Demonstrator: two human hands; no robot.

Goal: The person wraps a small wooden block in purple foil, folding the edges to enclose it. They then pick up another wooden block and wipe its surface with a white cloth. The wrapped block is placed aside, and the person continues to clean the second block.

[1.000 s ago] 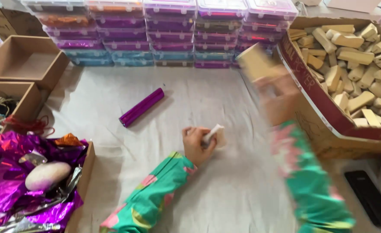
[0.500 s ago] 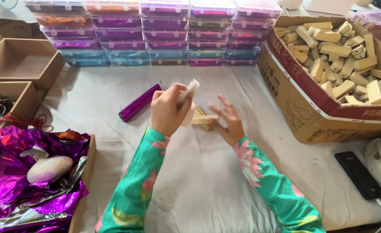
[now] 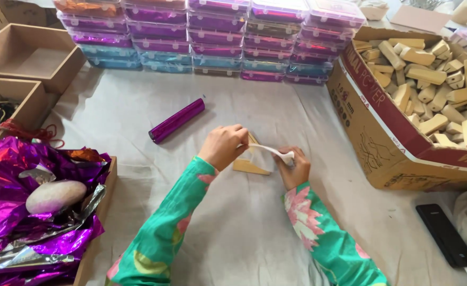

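Head view: the left hand [image 3: 221, 146] and right hand [image 3: 292, 168], fingers pinched shut, stretch a thin white strip [image 3: 268, 151] over a wooden block [image 3: 250, 166] at mid-cloth. The strip seems light and limp, best held by its ends.

Long green sleeves with pink flower print (yellow patches too); bare left hand [image 3: 224, 146]; bare right hand [image 3: 293, 168]

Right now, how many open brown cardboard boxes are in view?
3: two empty-looking trays at far left, one behind the other, and a large box of wooden blocks at right. Others may lie outside the picture.
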